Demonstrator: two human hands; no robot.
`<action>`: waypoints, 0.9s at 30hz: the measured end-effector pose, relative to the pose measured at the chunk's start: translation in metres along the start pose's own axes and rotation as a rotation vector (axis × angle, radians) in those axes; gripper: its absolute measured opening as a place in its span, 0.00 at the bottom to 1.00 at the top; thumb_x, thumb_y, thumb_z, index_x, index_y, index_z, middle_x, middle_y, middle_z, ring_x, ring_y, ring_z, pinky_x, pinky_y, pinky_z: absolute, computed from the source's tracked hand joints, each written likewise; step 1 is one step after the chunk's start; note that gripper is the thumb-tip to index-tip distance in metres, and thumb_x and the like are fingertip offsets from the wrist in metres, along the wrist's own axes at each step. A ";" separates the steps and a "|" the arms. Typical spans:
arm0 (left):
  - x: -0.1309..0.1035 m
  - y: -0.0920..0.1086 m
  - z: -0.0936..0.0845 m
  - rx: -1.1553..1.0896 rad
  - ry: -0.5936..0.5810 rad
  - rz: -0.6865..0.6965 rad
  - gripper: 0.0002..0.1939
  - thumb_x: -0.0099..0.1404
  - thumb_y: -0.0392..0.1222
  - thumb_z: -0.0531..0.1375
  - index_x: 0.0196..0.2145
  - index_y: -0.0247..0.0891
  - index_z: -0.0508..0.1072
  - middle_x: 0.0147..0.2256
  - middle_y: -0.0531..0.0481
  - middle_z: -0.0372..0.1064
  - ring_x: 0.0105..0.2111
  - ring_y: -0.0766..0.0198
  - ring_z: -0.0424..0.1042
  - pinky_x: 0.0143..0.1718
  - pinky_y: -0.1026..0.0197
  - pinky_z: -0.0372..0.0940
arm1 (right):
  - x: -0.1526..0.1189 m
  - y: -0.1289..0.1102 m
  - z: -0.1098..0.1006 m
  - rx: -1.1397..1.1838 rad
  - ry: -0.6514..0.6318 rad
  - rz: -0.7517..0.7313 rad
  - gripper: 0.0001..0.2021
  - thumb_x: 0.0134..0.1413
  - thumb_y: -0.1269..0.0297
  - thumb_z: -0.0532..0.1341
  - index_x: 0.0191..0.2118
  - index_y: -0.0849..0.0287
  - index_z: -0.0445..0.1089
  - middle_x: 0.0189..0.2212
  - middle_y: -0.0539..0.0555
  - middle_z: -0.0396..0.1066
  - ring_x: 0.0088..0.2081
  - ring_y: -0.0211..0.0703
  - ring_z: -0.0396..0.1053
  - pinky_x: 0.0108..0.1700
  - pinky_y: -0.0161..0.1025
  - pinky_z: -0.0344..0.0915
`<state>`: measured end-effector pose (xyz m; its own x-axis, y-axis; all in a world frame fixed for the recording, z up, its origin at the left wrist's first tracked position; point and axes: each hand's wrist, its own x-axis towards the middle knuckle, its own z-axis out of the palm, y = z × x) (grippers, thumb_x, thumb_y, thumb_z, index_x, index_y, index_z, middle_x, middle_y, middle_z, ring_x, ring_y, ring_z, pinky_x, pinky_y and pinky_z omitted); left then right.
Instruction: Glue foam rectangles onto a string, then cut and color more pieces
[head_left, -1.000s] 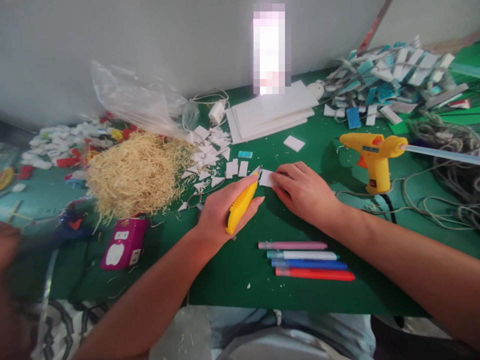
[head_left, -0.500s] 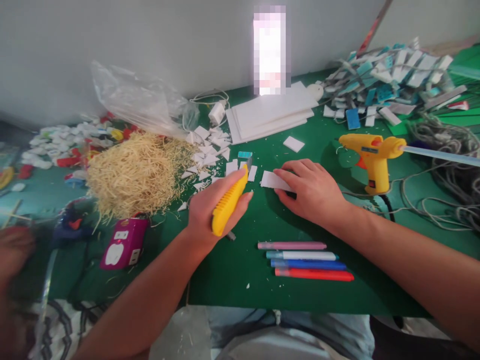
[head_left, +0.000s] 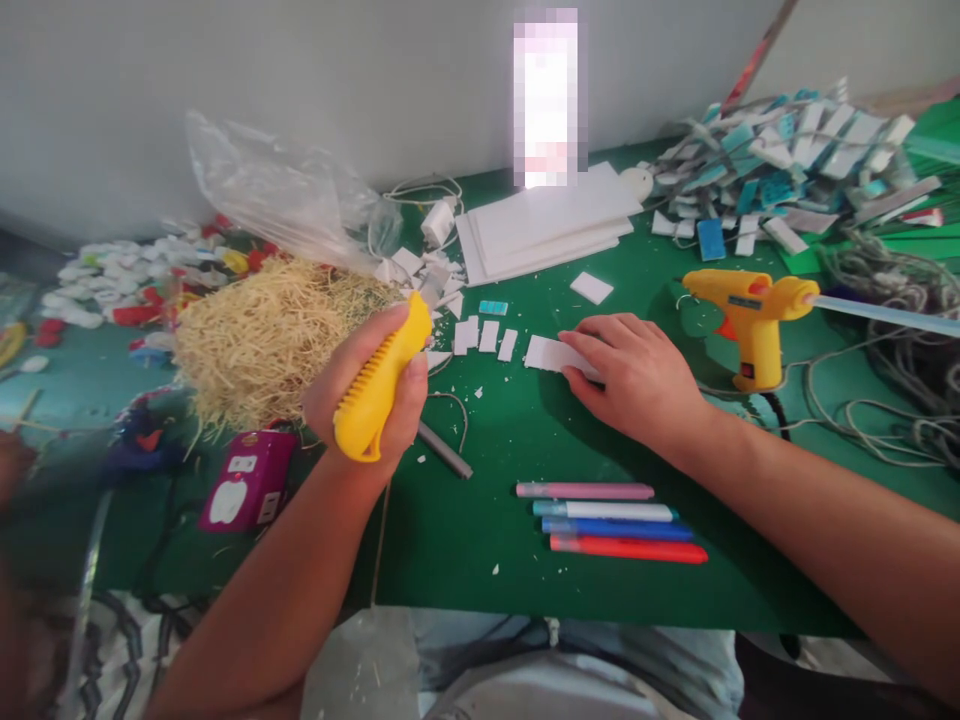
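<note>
My left hand (head_left: pixel 367 385) is wrapped round a yellow utility knife (head_left: pixel 382 385), whose blade points up and away over white scraps. My right hand (head_left: pixel 637 375) rests on the green table with its fingertips on a white foam strip (head_left: pixel 551 354), pressing its right part. Small white rectangles (head_left: pixel 489 336) lie in a row left of the strip, and a small blue piece (head_left: pixel 493 308) lies just behind them. Another white piece (head_left: pixel 592 288) sits behind my right hand.
Straw (head_left: pixel 259 335) and a purple box (head_left: pixel 247 480) are at left. Several markers (head_left: pixel 622 528) lie in front. A yellow glue gun (head_left: pixel 750 310) is at right, white sheets (head_left: pixel 547 225) at the back. A person's hand (head_left: pixel 13 465) shows at the left edge.
My left hand has moved left with the knife, away from the small rectangles, uncovering them and a grey stick. My right hand remains on the strip. The other person's hand has shifted left.
</note>
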<state>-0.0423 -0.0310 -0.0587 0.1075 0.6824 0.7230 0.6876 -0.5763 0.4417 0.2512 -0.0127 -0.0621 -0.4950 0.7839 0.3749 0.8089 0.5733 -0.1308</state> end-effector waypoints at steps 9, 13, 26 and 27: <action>0.008 0.011 0.005 0.005 0.119 -0.046 0.16 0.73 0.50 0.62 0.56 0.49 0.76 0.49 0.51 0.80 0.40 0.57 0.84 0.47 0.51 0.82 | 0.001 0.002 0.005 0.006 -0.038 -0.012 0.14 0.63 0.66 0.58 0.48 0.60 0.79 0.44 0.64 0.76 0.46 0.56 0.68 0.44 0.49 0.65; 0.011 0.014 0.003 0.008 0.097 -0.029 0.15 0.73 0.47 0.62 0.56 0.50 0.76 0.50 0.52 0.80 0.42 0.57 0.84 0.48 0.51 0.82 | 0.001 0.003 0.005 -0.006 -0.031 -0.020 0.15 0.66 0.66 0.56 0.51 0.58 0.78 0.45 0.62 0.77 0.47 0.55 0.69 0.45 0.48 0.65; 0.011 0.019 0.005 -0.003 -0.004 0.005 0.14 0.73 0.47 0.62 0.54 0.48 0.76 0.49 0.51 0.81 0.40 0.59 0.84 0.46 0.54 0.82 | 0.001 0.002 0.005 0.050 0.016 -0.007 0.17 0.68 0.66 0.54 0.54 0.59 0.77 0.48 0.63 0.77 0.48 0.54 0.71 0.48 0.49 0.67; 0.012 0.020 0.005 -0.005 -0.007 0.013 0.13 0.73 0.46 0.62 0.54 0.47 0.76 0.49 0.50 0.81 0.40 0.59 0.84 0.46 0.54 0.82 | 0.000 0.002 0.005 0.049 0.019 -0.008 0.17 0.68 0.66 0.54 0.54 0.59 0.77 0.48 0.63 0.77 0.48 0.54 0.71 0.48 0.49 0.67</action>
<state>-0.0239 -0.0322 -0.0443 0.1216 0.6780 0.7249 0.6824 -0.5875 0.4350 0.2514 -0.0099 -0.0668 -0.4951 0.7748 0.3931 0.7882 0.5909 -0.1719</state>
